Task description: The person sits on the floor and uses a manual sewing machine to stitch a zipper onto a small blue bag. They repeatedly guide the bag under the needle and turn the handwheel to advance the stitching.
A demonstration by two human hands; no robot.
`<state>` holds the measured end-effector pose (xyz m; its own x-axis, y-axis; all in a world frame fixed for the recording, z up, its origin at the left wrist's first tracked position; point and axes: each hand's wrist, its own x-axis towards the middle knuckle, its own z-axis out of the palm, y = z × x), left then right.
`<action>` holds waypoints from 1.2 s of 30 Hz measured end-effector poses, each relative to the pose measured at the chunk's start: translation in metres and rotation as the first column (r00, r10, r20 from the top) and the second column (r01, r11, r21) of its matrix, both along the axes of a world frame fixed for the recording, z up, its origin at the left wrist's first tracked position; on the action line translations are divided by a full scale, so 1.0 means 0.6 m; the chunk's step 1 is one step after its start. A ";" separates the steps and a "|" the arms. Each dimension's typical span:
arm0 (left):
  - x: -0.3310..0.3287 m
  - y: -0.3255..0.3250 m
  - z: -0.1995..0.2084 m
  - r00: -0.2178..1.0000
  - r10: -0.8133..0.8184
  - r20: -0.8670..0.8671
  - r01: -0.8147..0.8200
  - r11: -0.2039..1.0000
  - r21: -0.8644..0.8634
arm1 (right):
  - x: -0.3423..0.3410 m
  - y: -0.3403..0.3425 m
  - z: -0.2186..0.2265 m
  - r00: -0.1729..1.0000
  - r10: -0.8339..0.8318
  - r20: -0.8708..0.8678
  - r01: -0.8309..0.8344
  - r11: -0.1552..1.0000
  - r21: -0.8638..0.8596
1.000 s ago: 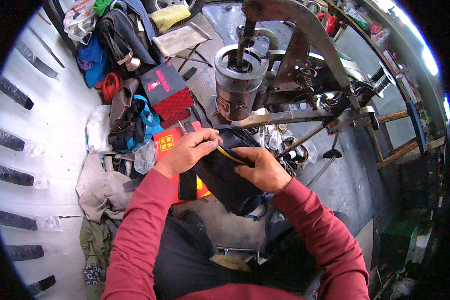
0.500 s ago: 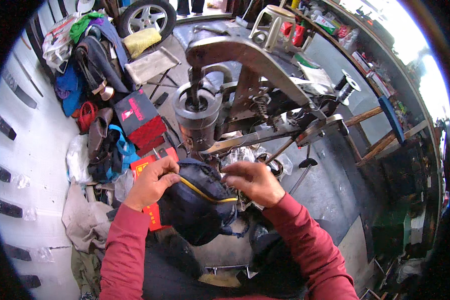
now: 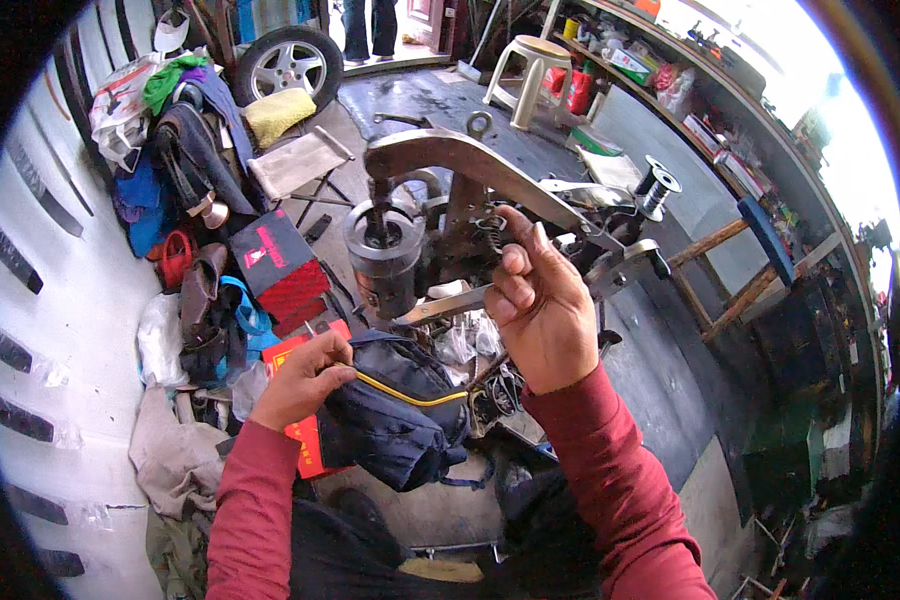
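Observation:
A dark blue bag with yellow piping [image 3: 395, 420] lies under the arm of a heavy metal stitching machine [image 3: 450, 190]. My left hand [image 3: 300, 380] grips the bag's left edge and holds it in place. My right hand [image 3: 540, 305] is raised off the bag, fingers curled near the machine's arm and spring; whether it pinches a thread is too small to tell. A flat metal arm [image 3: 440, 305] of the machine reaches over the bag.
A red box [image 3: 305, 400] lies beneath the bag. Shoes, bags and cloth [image 3: 200, 300] pile up at the left by a white wall. A car wheel [image 3: 288, 62], a folding stool [image 3: 300, 165] and a white stool [image 3: 530, 60] stand behind. Thread spools [image 3: 655, 185] sit to the right.
My right hand has left the bag and risen to the machine's arm. My left hand stays on the bag. My head has tilted up, showing more of the room.

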<state>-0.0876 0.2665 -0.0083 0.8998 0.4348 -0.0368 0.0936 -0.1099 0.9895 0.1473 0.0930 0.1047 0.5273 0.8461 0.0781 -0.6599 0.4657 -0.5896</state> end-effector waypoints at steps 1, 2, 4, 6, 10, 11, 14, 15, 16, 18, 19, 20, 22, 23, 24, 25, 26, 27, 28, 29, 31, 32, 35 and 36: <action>0.000 0.000 -0.001 1.000 -0.004 0.008 0.004 1.000 -0.003 | 0.000 0.005 0.002 0.999 -0.031 -0.038 0.030 0.999 -0.015; 0.001 0.000 -0.002 1.000 -0.012 0.028 0.012 1.000 -0.026 | -0.001 0.008 0.002 0.997 -0.067 -0.025 0.067 0.998 -0.006; 0.001 0.000 -0.002 0.999 -0.016 0.027 0.016 1.000 -0.003 | 0.000 0.004 -0.001 0.988 -0.153 -0.009 0.152 0.986 -0.068; 0.003 -0.001 -0.002 1.000 -0.020 0.021 0.020 1.000 -0.002 | 0.002 -0.006 -0.004 0.980 -0.199 0.004 0.199 0.975 -0.103; 0.011 -0.003 0.002 1.000 -0.011 0.010 0.011 1.000 0.015 | 0.018 -0.023 0.003 0.987 -0.159 0.032 0.160 0.987 -0.020; 0.014 -0.004 0.004 1.000 -0.010 0.012 0.009 0.999 0.036 | 0.024 -0.027 0.008 0.986 -0.165 0.039 0.165 0.986 -0.001; 0.013 -0.008 0.011 1.000 0.010 0.007 -0.010 0.997 0.080 | 0.042 -0.046 0.033 0.975 -0.220 0.003 0.218 0.969 0.118; 0.013 -0.008 0.013 1.000 0.014 0.003 -0.015 0.989 0.146 | 0.048 -0.054 0.042 0.973 -0.229 0.003 0.225 0.959 0.175; 0.014 -0.008 0.015 1.000 0.013 0.014 -0.015 0.978 0.210 | 0.054 -0.066 0.051 0.973 -0.231 -0.004 0.227 0.950 0.212; 0.011 -0.010 0.020 1.000 0.024 0.010 -0.026 0.969 0.247 | 0.066 -0.092 0.066 0.973 -0.229 -0.009 0.223 0.934 0.281; 0.010 -0.013 0.021 0.999 0.038 -0.005 -0.036 0.975 0.220 | 0.072 -0.105 0.070 0.982 -0.185 -0.031 0.184 0.921 0.343; 0.009 -0.014 0.023 0.998 0.053 -0.019 -0.049 0.979 0.196 | 0.079 -0.118 0.073 0.983 -0.183 -0.019 0.178 0.921 0.346; 0.011 -0.014 0.026 0.997 0.068 -0.037 -0.060 0.980 0.188 | 0.092 -0.139 0.072 0.982 -0.191 0.008 0.173 0.905 0.390; 0.012 -0.014 0.028 0.995 0.078 -0.065 -0.064 0.980 0.188 | 0.099 -0.148 0.068 0.967 -0.255 0.027 0.232 0.914 0.332; 0.010 -0.012 0.032 0.992 0.068 -0.106 -0.051 0.987 0.151 | 0.106 -0.157 0.064 0.965 -0.262 0.033 0.238 0.918 0.318; 0.011 -0.011 0.034 0.992 0.073 -0.106 -0.054 0.984 0.169 | 0.113 -0.165 0.059 0.965 -0.263 0.011 0.247 0.919 0.307; 0.011 -0.012 0.035 0.991 0.078 -0.107 -0.057 0.981 0.186 | 0.119 -0.175 0.054 0.964 -0.266 0.019 0.246 0.913 0.325; 0.011 -0.012 0.036 0.987 0.089 -0.132 -0.059 0.975 0.214 | 0.125 -0.185 0.050 0.972 -0.232 0.032 0.204 0.907 0.370; 0.011 -0.014 0.036 0.993 0.088 -0.083 -0.068 0.974 0.217 | 0.132 -0.195 0.048 0.970 -0.242 -0.013 0.228 0.894 0.386; 0.011 -0.014 0.036 0.992 0.084 -0.097 -0.065 0.980 0.188 | 0.138 -0.206 0.046 0.959 -0.284 -0.024 0.272 0.885 0.377; 0.009 -0.014 0.034 0.992 0.066 -0.106 -0.051 0.989 0.137 | 0.152 -0.227 0.042 0.941 -0.331 -0.076 0.333 0.857 0.394; 0.009 -0.014 0.032 0.985 0.082 -0.155 -0.055 0.984 0.166 | 0.159 -0.238 0.040 0.945 -0.320 -0.071 0.321 0.856 0.406; 0.008 -0.016 0.026 0.984 0.109 -0.139 -0.069 0.962 0.264 | 0.175 -0.263 0.029 0.936 -0.339 -0.098 0.348 0.838 0.420; 0.009 -0.016 0.024 0.991 0.085 -0.103 -0.057 0.966 0.251 | 0.179 -0.269 0.023 0.922 -0.369 -0.113 0.382 0.832 0.403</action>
